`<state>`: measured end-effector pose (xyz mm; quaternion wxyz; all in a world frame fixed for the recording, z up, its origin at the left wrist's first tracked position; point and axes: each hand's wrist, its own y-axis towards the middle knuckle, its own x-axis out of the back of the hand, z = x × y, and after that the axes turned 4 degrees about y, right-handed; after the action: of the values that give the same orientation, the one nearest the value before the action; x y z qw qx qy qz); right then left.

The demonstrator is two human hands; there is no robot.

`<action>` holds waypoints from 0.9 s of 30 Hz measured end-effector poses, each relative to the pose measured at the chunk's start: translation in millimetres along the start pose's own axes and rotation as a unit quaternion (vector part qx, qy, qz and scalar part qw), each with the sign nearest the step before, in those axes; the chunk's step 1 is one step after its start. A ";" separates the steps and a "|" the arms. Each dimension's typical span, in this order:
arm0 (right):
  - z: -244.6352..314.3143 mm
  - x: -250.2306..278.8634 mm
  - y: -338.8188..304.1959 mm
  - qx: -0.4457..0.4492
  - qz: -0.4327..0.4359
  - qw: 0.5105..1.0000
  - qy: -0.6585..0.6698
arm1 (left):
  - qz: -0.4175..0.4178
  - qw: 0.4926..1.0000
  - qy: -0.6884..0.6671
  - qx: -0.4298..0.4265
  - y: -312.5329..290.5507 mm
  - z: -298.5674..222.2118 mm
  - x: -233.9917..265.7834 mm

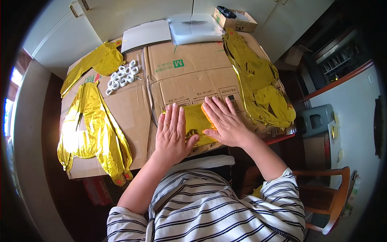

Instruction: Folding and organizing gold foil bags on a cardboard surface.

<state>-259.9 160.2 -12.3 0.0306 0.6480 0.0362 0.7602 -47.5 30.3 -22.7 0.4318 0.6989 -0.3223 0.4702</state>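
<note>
Nearest the camera, wears a white top point(225, 213) with dark stripes. Beyond it, on the brown cardboard point(193, 78), shows green printing beside a solid green label block point(178, 63), and small dark printed frames point(231, 97) close to the hands; at left, shows a printed mark point(97, 77) in red, partly under foil. Reaches in from below with both forearms point(145, 181). Lays the left hand point(171, 139) palm-down, pointing straight ahead, fingers flat and close together, thumb out to the right; slants the right hand point(227, 127) leftward, also palm-down, fingers extended and slightly parted. Grips nothing visible with either; rests the right over an orange piece point(208, 115), too covered to identify. Has one gold foil piece point(196, 121) flat on the cardboard near its front edge, between and partly beneath the hands. Counts two foil shapes point(98, 60) at left, one behind the other, and one foil heap point(262, 84) at right, layers too merged to number. Counts roughly a dozen white rolls point(122, 76), clustered. At the back, has one pale sheet point(146, 36), some clear plastic point(195, 32) and one open box point(242, 25).
</note>
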 end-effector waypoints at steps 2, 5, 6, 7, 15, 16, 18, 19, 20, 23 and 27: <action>-1.6 1.9 -0.7 -0.004 0.009 1.000 0.003 | 0.007 1.000 0.004 0.003 0.1 -1.1 -0.4; -9.9 8.9 -5.5 -0.028 0.019 0.999 0.029 | 0.010 1.000 0.011 0.002 -0.1 -1.1 -0.6; -13.6 13.2 -8.1 -0.044 0.020 0.998 0.043 | 0.011 1.000 0.014 0.002 -0.4 -1.2 -0.8; -16.4 18.8 -10.8 -0.061 0.022 0.996 0.057 | 0.012 1.000 0.011 0.003 -0.1 -1.9 -0.1; 12.9 27.0 -35.3 -0.017 -0.024 0.997 0.074 | 0.018 1.000 0.001 0.007 1.2 -3.5 3.8; 22.9 26.2 -36.5 -0.011 -0.006 0.997 0.077 | 0.014 1.000 0.002 0.005 0.9 -3.1 2.7; 27.1 15.3 -42.5 -0.020 0.016 0.999 0.045 | 0.005 1.000 0.003 0.003 0.3 -2.1 0.2; 27.7 9.8 -44.8 -0.024 0.026 0.999 0.029 | 0.009 1.000 0.002 0.004 0.5 -2.2 0.8; 27.3 7.2 -47.8 -0.016 0.006 0.999 0.027 | 0.013 1.000 0.000 0.004 0.9 -2.6 1.7; 27.9 8.7 -48.8 -0.016 0.015 0.999 0.027 | 0.031 0.999 -0.007 0.009 0.5 -2.0 5.0; 27.7 13.6 -47.7 -0.013 0.029 0.999 0.044 | 0.032 0.999 -0.028 0.017 0.4 -1.4 6.4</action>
<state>-234.8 209.4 0.9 0.0153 0.6146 0.0086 0.7887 -46.1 31.1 -16.3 0.3959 0.7082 -0.3483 0.4695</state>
